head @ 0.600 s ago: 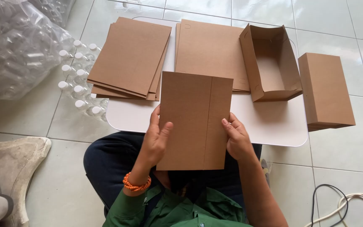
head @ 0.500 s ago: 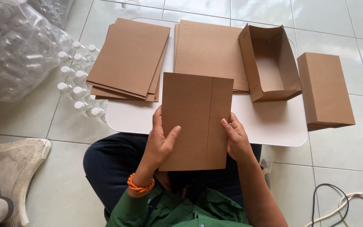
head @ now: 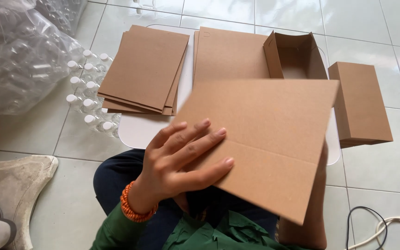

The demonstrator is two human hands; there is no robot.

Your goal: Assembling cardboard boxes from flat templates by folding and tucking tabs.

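Pressing flat cardboard sheet (head: 265,139), left hand (head: 181,162) fingers spread (right hand hidden), above white table (head: 137,132)

White board (head: 137,132) under cardboard stacks (head: 144,69)

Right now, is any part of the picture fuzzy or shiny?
Head view: the flat card the left hand holds looks a little smeared at its edges, held close to the camera; the right hand is hidden behind it. The floor tiles catch soft, pale light, the plastic bag of bottles glints, and shadows are faint.
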